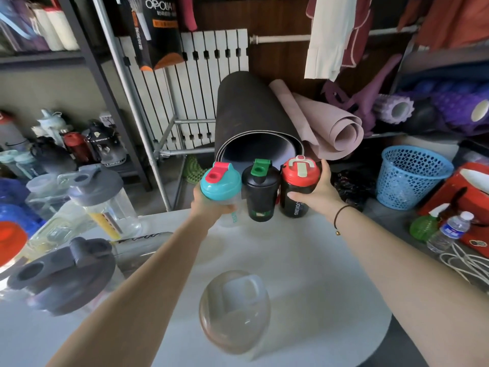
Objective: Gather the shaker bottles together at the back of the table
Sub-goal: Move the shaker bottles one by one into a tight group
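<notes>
Left hand [209,205] first: fingers wrapped round the clear body of the teal-lidded shaker [221,189], just under the lid, a firm full grip. Right hand [315,192] now: thumb across the front of the red-lidded black shaker [297,189], the other fingers curled behind it, closed on the bottle. Between the 2 stands the black shaker with the green cap [260,192], upright, no hand on it, the red-lidded one pressed in just beside it on the right and the teal one close on the left. All 3 line up in 1 row right at the far edge of the white table [304,260], with very little surface left behind them. Past that edge, a rolled dark mat [251,123] and a pink rolled mat [336,131] lean in close to the lids. Nearer the camera, plenty of bare white tabletop between the forearms, with 1 clear cloudy shaker [235,311] standing alone, well apart from the row. Left side is crowded: a clear bottle with a grey lid [103,197] and a big dark-lidded one [60,274] at the table's left edge. Off to the right, a blue basket [412,176] sits clear of the table
</notes>
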{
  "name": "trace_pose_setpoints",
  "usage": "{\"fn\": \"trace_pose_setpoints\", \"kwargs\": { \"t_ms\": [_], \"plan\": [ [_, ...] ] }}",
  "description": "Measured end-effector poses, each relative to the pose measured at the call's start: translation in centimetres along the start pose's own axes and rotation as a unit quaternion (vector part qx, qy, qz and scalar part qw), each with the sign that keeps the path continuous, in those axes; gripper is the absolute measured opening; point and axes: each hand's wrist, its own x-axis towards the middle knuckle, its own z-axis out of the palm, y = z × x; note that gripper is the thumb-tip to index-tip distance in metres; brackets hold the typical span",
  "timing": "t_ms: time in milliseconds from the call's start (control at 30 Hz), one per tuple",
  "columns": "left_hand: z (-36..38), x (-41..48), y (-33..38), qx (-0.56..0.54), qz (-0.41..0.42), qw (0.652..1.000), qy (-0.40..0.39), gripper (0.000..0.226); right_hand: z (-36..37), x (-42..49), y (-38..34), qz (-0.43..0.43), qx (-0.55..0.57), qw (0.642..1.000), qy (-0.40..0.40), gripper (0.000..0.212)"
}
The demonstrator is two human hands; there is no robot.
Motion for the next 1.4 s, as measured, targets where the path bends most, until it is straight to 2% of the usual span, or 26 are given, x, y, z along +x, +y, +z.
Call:
{"fn": "trace_pose_setpoints", "kwargs": {
  "t_ms": [167,267,333,400,467,500,567,600,667,767,833,900,1033,1133,1267,1400],
  "plan": [
    [-0.4,-0.5,0.5,0.012,0.000,1.000,-0.009,0.096,-0.5,-1.6,-0.3,0.052,0.025,0.998,-0.028,0.131],
    [-1.2,-1.6,1.6,0.022,-0.035,0.999,-0.012,0.114,-0.9,-3.7,-0.8,0.081,0.022,0.995,-0.050,0.129],
    [-1.9,-2.7,2.5,0.040,-0.046,0.998,-0.010,0.120,-1.1,-5.5,-1.2,0.110,0.011,0.992,-0.057,0.123],
    [-2.7,-4.2,3.4,0.061,-0.047,0.997,-0.008,0.119,-1.3,-7.6,-1.8,0.140,-0.013,0.987,-0.074,0.104],
    [-3.5,-5.8,4.1,0.072,-0.050,0.996,-0.008,0.116,-1.4,-10.5,-2.3,0.151,-0.076,0.972,-0.161,0.078],
    [-3.8,-6.6,4.5,0.074,-0.048,0.996,-0.010,0.114,-1.3,-12.2,-2.3,0.140,-0.122,0.955,-0.233,0.076],
    [-4.6,-8.0,5.0,0.067,-0.040,0.997,-0.013,0.112,-0.7,-15.6,-1.8,0.081,-0.182,0.905,-0.377,0.087],
    [-4.9,-8.6,5.3,0.057,-0.037,0.998,-0.014,0.111,-0.1,-17.1,-1.3,0.041,-0.185,0.886,-0.423,0.096],
    [-5.4,-9.8,5.5,0.032,-0.034,0.999,-0.011,0.106,1.4,-19.8,-0.4,-0.043,-0.147,0.877,-0.455,0.105],
    [-5.7,-11.3,5.4,0.002,-0.034,0.999,-0.004,0.093,4.1,-22.8,0.3,-0.071,-0.059,0.902,-0.423,0.094],
    [-5.7,-12.1,5.2,-0.010,-0.045,0.999,-0.010,0.083,5.5,-23.9,0.7,-0.076,-0.017,0.931,-0.356,0.086],
    [-5.8,-12.5,4.9,-0.006,-0.071,0.997,-0.011,0.078,6.2,-24.2,0.9,-0.078,-0.021,0.956,-0.282,0.086],
    [-5.8,-13.3,4.3,0.000,-0.116,0.993,-0.004,0.071,4.2,-22.0,0.6,-0.061,0.027,0.981,-0.185,0.078],
    [-6.0,-15.1,4.1,-0.026,-0.128,0.991,-0.022,0.065,0.4,-18.3,-0.3,-0.041,0.054,0.993,-0.096,0.072],
    [-6.7,-18.7,2.3,-0.102,-0.144,0.983,-0.059,0.047,-3.3,-13.2,-1.1,-0.046,0.063,0.997,0.019,0.047],
    [-7.6,-22.9,-2.0,-0.135,-0.189,0.970,-0.067,0.025,-2.6,-9.5,-0.1,-0.011,0.060,0.996,0.058,0.054]
  ]
}}
